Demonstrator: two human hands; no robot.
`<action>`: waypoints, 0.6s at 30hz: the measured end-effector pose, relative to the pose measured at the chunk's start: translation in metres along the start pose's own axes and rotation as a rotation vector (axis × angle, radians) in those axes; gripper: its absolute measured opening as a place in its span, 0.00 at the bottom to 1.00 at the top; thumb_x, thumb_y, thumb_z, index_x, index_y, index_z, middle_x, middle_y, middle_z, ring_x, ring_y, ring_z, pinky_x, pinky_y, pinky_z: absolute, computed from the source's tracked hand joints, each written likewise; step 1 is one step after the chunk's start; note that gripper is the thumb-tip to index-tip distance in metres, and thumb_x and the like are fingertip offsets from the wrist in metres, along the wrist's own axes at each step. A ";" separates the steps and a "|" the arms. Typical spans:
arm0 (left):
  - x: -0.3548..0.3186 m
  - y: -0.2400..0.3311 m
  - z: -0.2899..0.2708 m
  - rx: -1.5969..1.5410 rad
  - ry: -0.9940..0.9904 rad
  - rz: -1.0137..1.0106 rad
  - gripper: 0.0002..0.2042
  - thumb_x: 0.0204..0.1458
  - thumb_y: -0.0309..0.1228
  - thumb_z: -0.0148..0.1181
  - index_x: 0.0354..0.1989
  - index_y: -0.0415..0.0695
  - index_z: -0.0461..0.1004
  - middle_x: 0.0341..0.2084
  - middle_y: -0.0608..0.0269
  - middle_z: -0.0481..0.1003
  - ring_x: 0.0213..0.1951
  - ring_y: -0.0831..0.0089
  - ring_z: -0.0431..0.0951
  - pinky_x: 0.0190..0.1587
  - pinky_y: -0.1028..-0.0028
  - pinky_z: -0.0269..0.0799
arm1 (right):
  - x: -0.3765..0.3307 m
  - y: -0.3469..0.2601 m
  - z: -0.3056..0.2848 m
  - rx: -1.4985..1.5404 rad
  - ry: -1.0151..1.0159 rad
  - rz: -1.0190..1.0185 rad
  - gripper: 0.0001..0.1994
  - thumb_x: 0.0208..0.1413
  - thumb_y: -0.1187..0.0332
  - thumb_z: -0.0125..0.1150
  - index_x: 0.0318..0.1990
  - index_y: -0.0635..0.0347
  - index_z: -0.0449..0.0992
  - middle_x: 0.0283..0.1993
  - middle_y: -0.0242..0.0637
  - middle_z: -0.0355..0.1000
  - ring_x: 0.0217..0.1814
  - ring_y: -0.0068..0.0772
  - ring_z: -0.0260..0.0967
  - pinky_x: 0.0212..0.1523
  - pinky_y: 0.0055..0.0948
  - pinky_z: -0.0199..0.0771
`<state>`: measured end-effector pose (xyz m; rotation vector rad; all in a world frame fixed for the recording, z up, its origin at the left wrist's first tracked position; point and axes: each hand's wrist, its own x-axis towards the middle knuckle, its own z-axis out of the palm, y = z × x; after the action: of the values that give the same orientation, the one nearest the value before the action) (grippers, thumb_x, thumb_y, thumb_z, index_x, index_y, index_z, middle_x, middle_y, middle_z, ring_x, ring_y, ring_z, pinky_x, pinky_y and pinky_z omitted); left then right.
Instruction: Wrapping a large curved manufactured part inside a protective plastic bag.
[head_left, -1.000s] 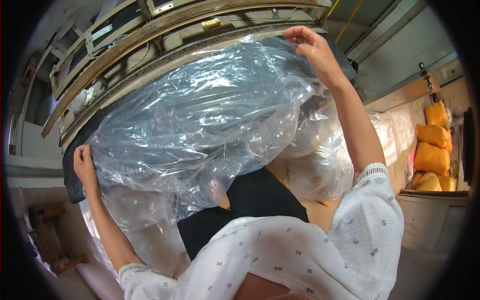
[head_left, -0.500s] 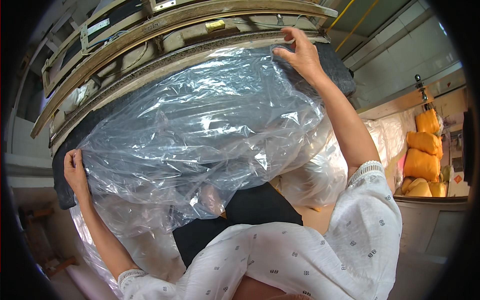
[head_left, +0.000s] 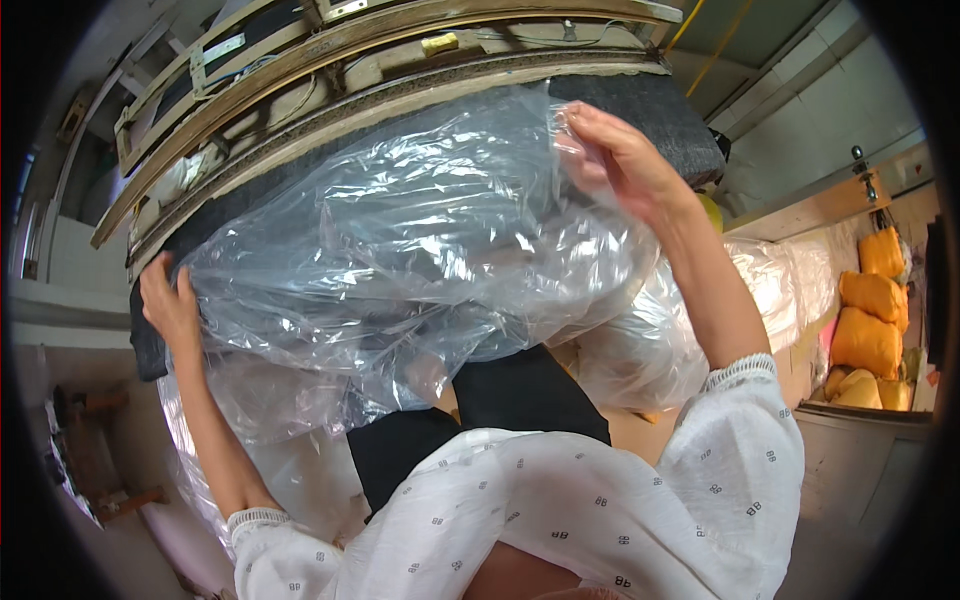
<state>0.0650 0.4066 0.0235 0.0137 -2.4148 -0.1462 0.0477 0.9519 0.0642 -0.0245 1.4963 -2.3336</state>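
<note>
A large crumpled sheet of clear plastic film [head_left: 400, 240] lies over a dark grey upholstered piece [head_left: 660, 110] with a wooden frame [head_left: 400, 50] along its far side. My left hand [head_left: 170, 305] grips the film's left edge against the dark corner. My right hand [head_left: 620, 160] pinches the film's upper right corner, lifted off the dark fabric. Both forearms reach up from white patterned sleeves [head_left: 560, 510].
More clear plastic-wrapped bulk [head_left: 640, 350] sits under the sheet to the right. Black fabric [head_left: 500, 400] lies below the film. Orange sacks [head_left: 870, 310] are stacked at the right beside a wooden counter [head_left: 830, 205]. A wooden stool [head_left: 95, 460] stands at lower left.
My right hand has drawn the film's top right corner down and left, uncovering the dark fabric corner. The left hand slid lower along the left edge.
</note>
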 end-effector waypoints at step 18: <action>-0.080 0.327 -0.069 -1.268 -0.349 -0.078 0.17 0.50 0.21 0.55 0.50 0.41 0.65 0.33 0.60 0.72 0.30 0.76 0.74 0.31 0.78 0.71 | -0.068 0.048 0.079 -0.193 -0.173 -0.329 0.08 0.55 0.64 0.58 0.39 0.56 0.71 0.28 0.22 0.67 0.26 0.10 0.57 0.25 0.14 0.57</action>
<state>0.1802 0.7282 0.0582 -0.5209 -2.2158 -1.7684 0.1418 0.8867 0.0684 -0.5468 1.7278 -2.3435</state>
